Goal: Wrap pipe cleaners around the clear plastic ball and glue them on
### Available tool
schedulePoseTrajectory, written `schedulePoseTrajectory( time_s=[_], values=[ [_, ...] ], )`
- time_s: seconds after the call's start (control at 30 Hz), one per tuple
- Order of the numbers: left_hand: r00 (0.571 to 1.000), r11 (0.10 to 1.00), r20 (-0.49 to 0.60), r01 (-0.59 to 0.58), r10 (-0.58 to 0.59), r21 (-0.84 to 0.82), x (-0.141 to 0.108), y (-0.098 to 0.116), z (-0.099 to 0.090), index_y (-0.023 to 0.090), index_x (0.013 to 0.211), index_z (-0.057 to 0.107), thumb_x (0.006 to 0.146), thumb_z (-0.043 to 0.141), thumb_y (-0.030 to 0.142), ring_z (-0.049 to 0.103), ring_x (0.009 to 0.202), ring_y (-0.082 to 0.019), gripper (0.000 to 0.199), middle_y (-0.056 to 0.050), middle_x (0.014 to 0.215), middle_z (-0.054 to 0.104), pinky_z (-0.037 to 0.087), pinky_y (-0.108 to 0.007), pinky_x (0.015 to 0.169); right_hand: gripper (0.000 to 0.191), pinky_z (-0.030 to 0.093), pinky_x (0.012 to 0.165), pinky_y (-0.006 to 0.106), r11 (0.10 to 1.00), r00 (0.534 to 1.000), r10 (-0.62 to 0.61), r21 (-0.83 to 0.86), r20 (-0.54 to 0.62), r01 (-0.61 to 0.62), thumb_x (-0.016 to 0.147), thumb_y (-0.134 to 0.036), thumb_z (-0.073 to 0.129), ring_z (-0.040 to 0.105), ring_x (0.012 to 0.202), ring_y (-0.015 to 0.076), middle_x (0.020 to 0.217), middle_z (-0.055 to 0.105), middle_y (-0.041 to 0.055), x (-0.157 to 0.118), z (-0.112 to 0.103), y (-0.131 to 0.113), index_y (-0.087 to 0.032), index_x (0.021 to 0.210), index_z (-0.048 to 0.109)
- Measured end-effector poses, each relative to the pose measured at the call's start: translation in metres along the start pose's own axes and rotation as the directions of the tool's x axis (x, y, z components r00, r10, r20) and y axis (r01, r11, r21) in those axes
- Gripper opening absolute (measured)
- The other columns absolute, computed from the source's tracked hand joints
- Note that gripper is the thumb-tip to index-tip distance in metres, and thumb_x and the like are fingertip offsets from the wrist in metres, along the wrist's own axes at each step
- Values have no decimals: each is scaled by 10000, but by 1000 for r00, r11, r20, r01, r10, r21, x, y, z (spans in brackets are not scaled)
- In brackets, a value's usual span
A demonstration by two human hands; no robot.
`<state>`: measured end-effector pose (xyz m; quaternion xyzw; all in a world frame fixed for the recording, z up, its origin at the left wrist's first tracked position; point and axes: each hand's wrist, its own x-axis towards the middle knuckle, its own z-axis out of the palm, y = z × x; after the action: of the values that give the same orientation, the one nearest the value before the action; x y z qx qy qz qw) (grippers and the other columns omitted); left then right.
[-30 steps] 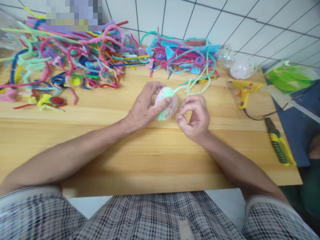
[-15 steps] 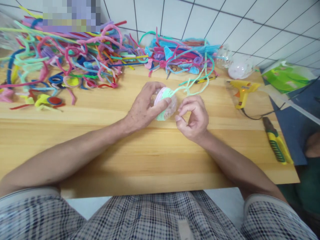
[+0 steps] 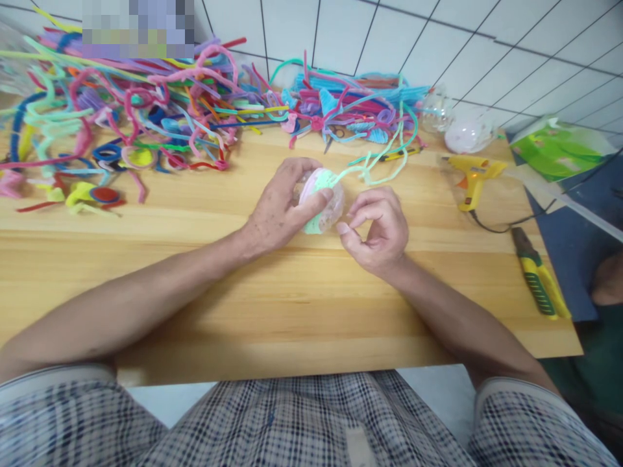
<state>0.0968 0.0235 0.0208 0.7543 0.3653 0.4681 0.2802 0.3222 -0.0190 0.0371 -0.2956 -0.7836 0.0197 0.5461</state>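
My left hand (image 3: pixel 280 211) is closed around a clear plastic ball (image 3: pixel 335 211), its thumb lying across the front. Mint-green and pale pink pipe cleaners (image 3: pixel 314 224) wrap the ball's middle as a band. From the top of the band a loose mint-green pipe cleaner (image 3: pixel 360 170) trails to the right and curls on the table. Just right of the ball, my right hand (image 3: pixel 377 230) is curled with thumb and forefinger tips drawn close together in a pinch. Anything between those tips is too small to make out.
Tangled pipe cleaners (image 3: pixel 131 117) pile along the back left, with bundles of blue ones (image 3: pixel 341 83) behind the ball. Clear balls (image 3: pixel 470 135), a yellow glue gun (image 3: pixel 472 172) with its cord, and pliers (image 3: pixel 538 279) lie on the right. A green packet (image 3: pixel 555 149) sits at the far corner.
My right hand has shifted very slightly, its thumb tip a little to the left. My left hand and the ball stay almost in place.
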Motion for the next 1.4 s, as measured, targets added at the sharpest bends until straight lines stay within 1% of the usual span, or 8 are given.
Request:
schedulePoseTrajectory(
  time_s=[0.2, 0.3, 0.43, 0.6, 0.77, 0.87, 1.2, 1.4],
  values=[
    [1000, 1000, -24, 5, -5, 9, 0, 7, 0, 292, 1338, 674, 1089, 584, 813, 739, 1248, -299, 584, -87, 1319, 768, 630, -526, 1130, 193, 652, 819, 442, 1000, 1000, -23, -11, -7, 23, 935, -206, 741, 760, 932, 230, 1017, 740, 6, 1, 0, -1, -310, 1087, 685],
    [999, 1000, -34, -9, 9, 15, -1, 10, 1, 271, 1340, 681, 1091, 587, 801, 750, 1238, -295, 593, -98, 1311, 771, 629, -497, 1124, 193, 645, 839, 420, 1000, 1000, -15, 17, 14, 15, 913, -173, 758, 760, 929, 215, 991, 736, -10, 1, 0, -1, -299, 1031, 672],
    [999, 999, -34, -33, 34, 22, 0, 8, 1, 274, 1334, 686, 1106, 603, 767, 754, 1216, -293, 550, -96, 1302, 765, 646, -507, 1099, 171, 638, 780, 408, 1000, 1000, 0, 26, 5, 0, 916, -203, 757, 753, 885, 211, 959, 729, -8, 1, 0, -2, -288, 941, 611],
    [998, 998, -47, -51, 53, 36, 0, 5, 1, 246, 1344, 674, 1107, 574, 803, 756, 1202, -273, 613, -90, 1298, 764, 668, -485, 1069, 193, 644, 783, 401, 999, 1000, -26, 28, -9, 26, 898, -154, 719, 753, 893, 213, 937, 724, -8, 2, 1, -3, -293, 1013, 648],
    [999, 999, -34, -23, 24, 30, -1, 6, 1, 265, 1351, 674, 1098, 596, 793, 753, 1220, -276, 591, -84, 1315, 776, 651, -466, 1095, 197, 631, 743, 389, 999, 1000, -12, 45, -2, 12, 888, -156, 733, 736, 850, 205, 910, 699, -15, 2, 1, -4, -287, 922, 590],
    [999, 999, -30, -28, 28, 22, -1, 6, 0, 270, 1350, 679, 1104, 592, 783, 754, 1237, -287, 576, -92, 1319, 772, 638, -480, 1114, 214, 625, 736, 384, 999, 1000, -10, 54, -8, 10, 875, -140, 734, 732, 834, 199, 907, 699, -20, 2, 1, -4, -285, 931, 586],
    [999, 1000, -33, -26, 26, 7, -1, 7, 0, 285, 1346, 685, 1111, 604, 762, 755, 1232, -285, 538, -93, 1311, 766, 653, -521, 1118, 296, 634, 803, 420, 999, 1000, -27, 18, -3, 27, 896, -156, 700, 741, 877, 213, 973, 724, -8, 1, 2, -2, -303, 1151, 671],
    [999, 1000, -33, -27, 27, 6, -1, 7, 0, 299, 1339, 682, 1093, 623, 772, 753, 1234, -304, 536, -91, 1311, 770, 661, -559, 1110, 296, 629, 802, 408, 998, 999, -43, 33, -15, 44, 891, -126, 723, 743, 916, 212, 1000, 725, -13, 0, 1, 0, -308, 1117, 664]
  ],
)
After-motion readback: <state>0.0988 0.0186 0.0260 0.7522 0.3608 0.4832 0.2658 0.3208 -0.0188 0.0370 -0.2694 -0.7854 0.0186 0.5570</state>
